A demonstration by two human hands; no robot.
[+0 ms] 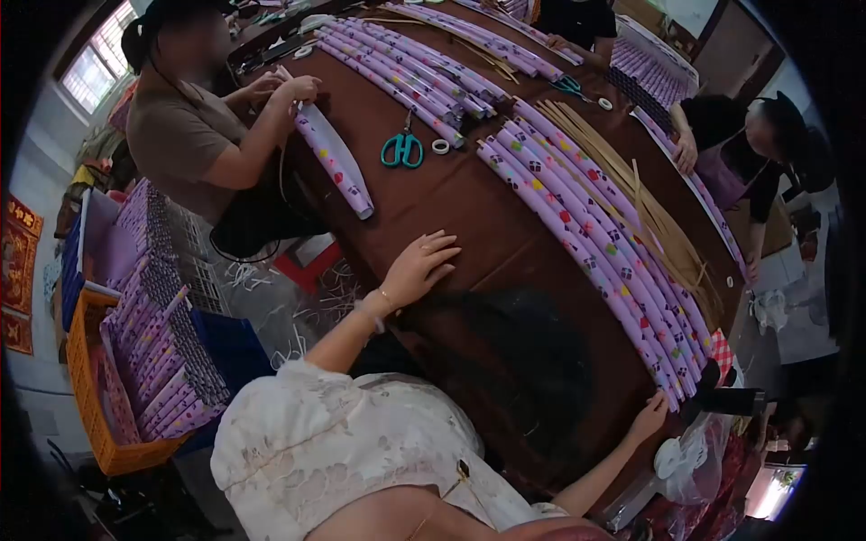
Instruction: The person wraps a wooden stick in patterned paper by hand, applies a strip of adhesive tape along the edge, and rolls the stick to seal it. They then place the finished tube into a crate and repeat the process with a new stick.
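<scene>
My left hand [422, 270] lies flat on the brown tabletop [451, 248], fingers stretched out and holding nothing. Out to the right, my right hand [649, 417] has its fingertips closed on the near end of a purple patterned paper roll [577, 248]. That roll lies at the edge of a pile of several similar rolls, side by side along the table. Ahead of my left hand are teal-handled scissors [402, 151] and a small white tape roll [440, 146].
Brown strips [622, 171] lie beyond the near pile, and another pile of rolls [406, 68] is further back. At left, a person holds a purple sheet [332, 162]. An orange crate [95, 397] of rolls stands on the left. Other people work across the table.
</scene>
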